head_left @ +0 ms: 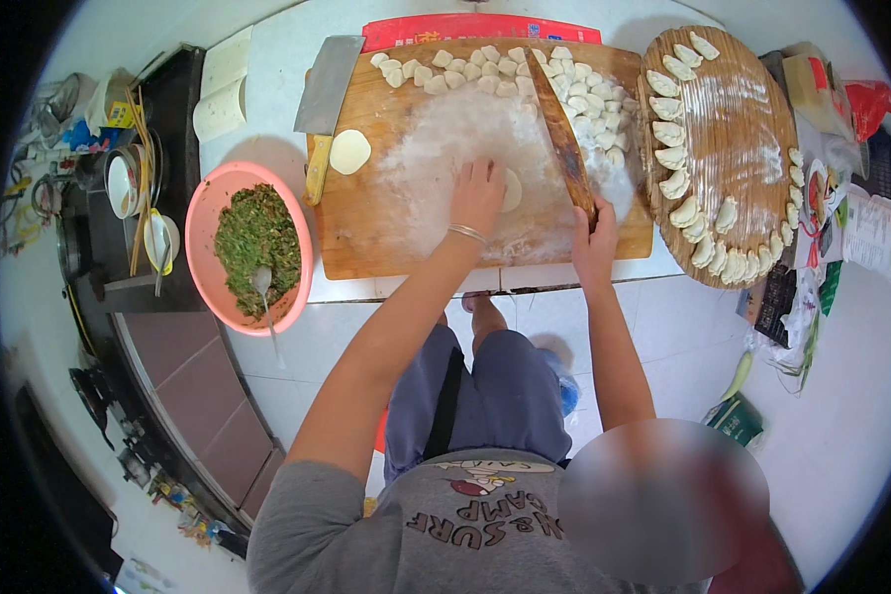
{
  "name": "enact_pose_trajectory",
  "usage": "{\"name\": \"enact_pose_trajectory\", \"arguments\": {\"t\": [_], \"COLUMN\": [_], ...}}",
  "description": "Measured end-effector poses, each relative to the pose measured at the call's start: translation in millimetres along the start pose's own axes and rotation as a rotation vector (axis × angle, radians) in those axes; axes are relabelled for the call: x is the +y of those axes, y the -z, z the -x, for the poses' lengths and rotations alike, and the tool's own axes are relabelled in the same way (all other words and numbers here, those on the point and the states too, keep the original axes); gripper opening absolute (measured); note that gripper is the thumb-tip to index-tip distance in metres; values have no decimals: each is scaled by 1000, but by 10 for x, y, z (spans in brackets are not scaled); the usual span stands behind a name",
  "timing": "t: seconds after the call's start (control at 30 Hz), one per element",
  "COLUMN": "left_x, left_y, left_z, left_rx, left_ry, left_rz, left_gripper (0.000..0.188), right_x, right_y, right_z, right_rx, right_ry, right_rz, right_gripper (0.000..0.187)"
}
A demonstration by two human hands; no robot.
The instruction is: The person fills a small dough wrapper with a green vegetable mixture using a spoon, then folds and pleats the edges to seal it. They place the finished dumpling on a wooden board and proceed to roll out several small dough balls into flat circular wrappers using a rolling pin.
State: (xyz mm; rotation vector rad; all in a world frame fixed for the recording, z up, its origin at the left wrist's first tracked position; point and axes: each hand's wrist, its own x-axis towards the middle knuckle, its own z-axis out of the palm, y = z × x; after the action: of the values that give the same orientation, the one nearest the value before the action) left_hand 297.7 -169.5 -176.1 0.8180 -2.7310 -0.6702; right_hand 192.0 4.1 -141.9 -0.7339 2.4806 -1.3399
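My left hand (478,196) lies over the floured wooden board (356,238), palm down with fingers stretched forward. It touches the left edge of a round, flat dough wrapper (512,190), which it partly covers. In my right hand (594,241) is the near end of a brown tapered rolling pin (562,134). The pin slants away to the far left, its far end among small dough pieces (592,99). More dough pieces line the board's far side. Another rolled wrapper (350,151) sits at the board's left, near a cleaver (329,84) with a yellow handle.
At left, a pink bowl (196,247) contains green filling (257,238) and a spoon (262,282). To the right, a round wooden board (733,119) carries folded dumplings (669,134) around its rim. Bowls and chopsticks (146,178) stand on the dark left counter.
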Motion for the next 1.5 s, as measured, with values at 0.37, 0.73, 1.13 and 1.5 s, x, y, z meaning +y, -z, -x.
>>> {"name": "enact_pose_trajectory", "arguments": {"t": [0.37, 0.73, 1.13, 1.5], "left_x": [-278, -846, -222, -16], "left_y": [218, 641, 146, 131], "left_z": [-159, -1038, -391, -38], "left_rx": [-58, 211, -68, -8], "left_ry": [364, 96, -155, -89], "left_rz": [174, -125, 24, 188], "left_gripper": [23, 30, 21, 32], "right_x": [56, 108, 25, 14], "right_y": [-15, -42, 51, 122], "right_z": [126, 134, 142, 184], "right_rx": [-9, 15, 62, 20], "right_ry": [-36, -25, -20, 23], "right_rz": [2, 23, -55, -28], "right_gripper": [29, 30, 28, 28]}}
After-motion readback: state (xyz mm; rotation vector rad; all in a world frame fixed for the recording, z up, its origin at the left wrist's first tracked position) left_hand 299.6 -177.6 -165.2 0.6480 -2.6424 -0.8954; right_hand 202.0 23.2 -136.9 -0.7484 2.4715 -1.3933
